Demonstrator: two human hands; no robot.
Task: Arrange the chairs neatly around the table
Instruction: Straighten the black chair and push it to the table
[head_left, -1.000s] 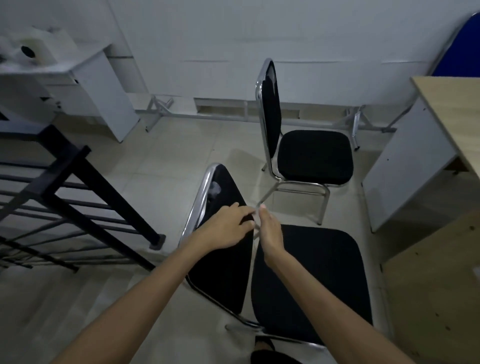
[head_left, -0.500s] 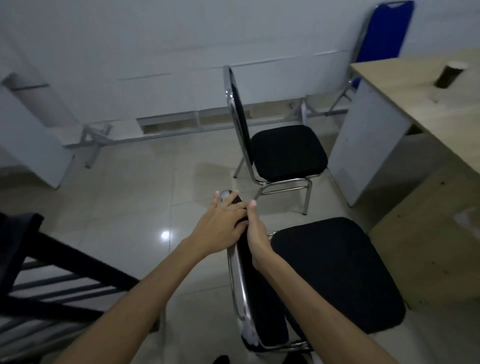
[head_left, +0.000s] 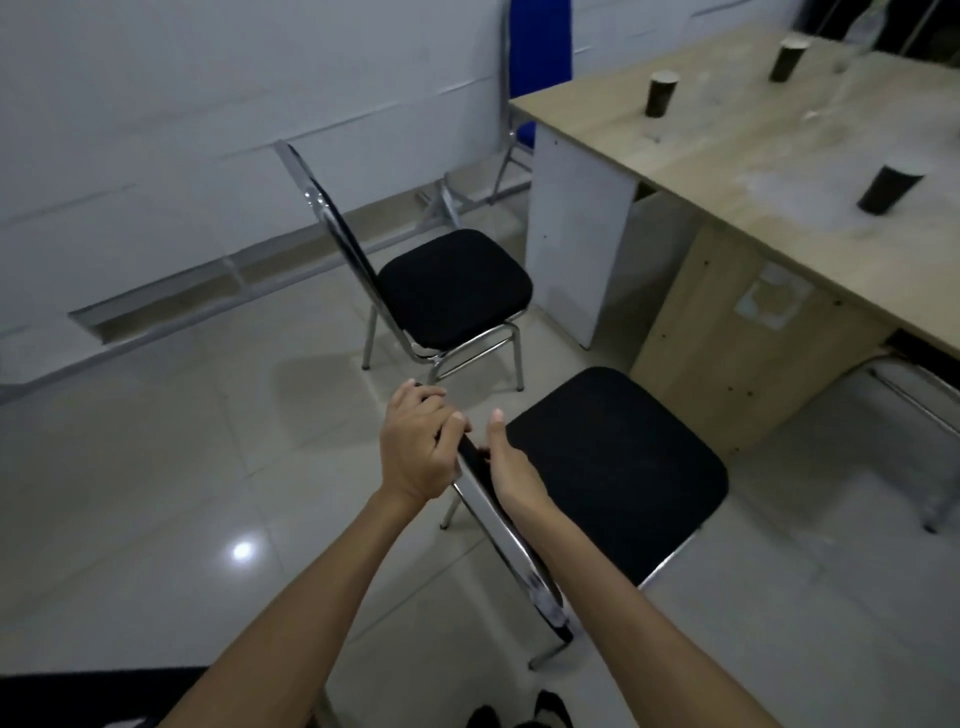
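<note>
Both hands grasp the near chair's (head_left: 613, 467) backrest top: left hand (head_left: 418, 449) clenched, right hand (head_left: 511, 467) gripping, seat near the tabletop's (head_left: 727, 135) edge.

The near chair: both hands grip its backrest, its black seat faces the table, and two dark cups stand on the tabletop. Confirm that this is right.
One detail is wrong: the head view shows three dark cups on the table, not two. The rest stands: the left hand and right hand hold the backrest of the near chair, whose black seat faces the table.
</note>
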